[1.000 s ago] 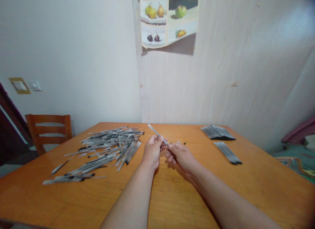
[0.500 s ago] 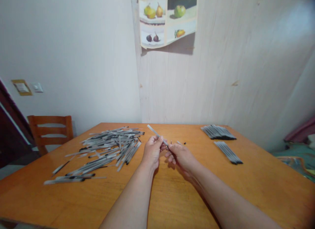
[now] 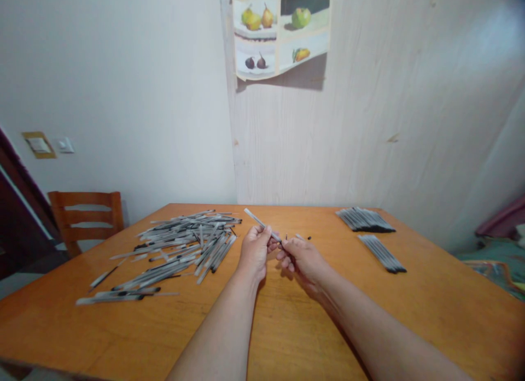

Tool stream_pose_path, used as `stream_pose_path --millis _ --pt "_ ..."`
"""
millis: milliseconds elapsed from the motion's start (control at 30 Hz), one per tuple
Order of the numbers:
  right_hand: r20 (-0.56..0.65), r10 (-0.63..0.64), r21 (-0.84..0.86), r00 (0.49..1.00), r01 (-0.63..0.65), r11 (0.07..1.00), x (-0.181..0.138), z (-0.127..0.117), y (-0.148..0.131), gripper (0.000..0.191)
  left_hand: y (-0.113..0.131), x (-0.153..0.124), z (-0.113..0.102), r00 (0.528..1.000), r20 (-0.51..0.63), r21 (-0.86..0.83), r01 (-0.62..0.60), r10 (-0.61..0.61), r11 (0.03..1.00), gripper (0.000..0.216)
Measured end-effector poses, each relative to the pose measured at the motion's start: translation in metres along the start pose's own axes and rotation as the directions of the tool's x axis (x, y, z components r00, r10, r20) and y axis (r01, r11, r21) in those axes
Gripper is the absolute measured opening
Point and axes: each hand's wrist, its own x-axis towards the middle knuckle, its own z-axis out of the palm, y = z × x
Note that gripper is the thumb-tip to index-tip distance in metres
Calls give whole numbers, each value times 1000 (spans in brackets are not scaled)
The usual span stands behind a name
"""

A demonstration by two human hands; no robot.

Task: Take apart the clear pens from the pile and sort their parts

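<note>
Above the middle of the table, my left hand (image 3: 255, 251) pinches a slim translucent pen (image 3: 254, 217) with a dark end. The pen tilts up and away to the left. My right hand (image 3: 302, 256) has its fingers closed on the pen's dark lower end, close to the left fingertips; the fingers partly hide that end. A loose heap of similar pens and pen parts (image 3: 184, 244) covers the table's left side. To the right lie two neat rows of pens, a wider far row (image 3: 363, 219) and a smaller near row (image 3: 381, 253), dark ends toward me.
The wooden table (image 3: 295, 326) reaches to the wall. A small black piece (image 3: 309, 238) lies just beyond my right hand. Back left stands a wooden chair (image 3: 88, 217). A fruit picture sheet (image 3: 283, 36) hangs on the wall. Cloth-like items (image 3: 498, 250) are off the table's right side.
Both hands hold the pen in nearly the same place. The whole view has shifted very slightly; nothing on the table has visibly moved.
</note>
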Motion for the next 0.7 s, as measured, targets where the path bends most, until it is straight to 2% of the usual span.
stream_pose_path --millis 167,333,433,700 --pt "-38 -32 -24 999 31 999 1 -2 1 17 -1 -2 1 1000 1 -18 29 -29 999 20" --pt "1 14 19 1000 -14 1000 2 -3 3 31 -2 -1 1 1000 2 -32 29 -29 999 20" --pt "32 20 7 999 -20 1000 2 -3 5 32 -2 -1 1 1000 0 -10 15 -15 1000 19" --pt "-60 -62 -64 996 59 996 2 0 1 23 -4 -2 2 999 -32 -21 25 -26 999 21"
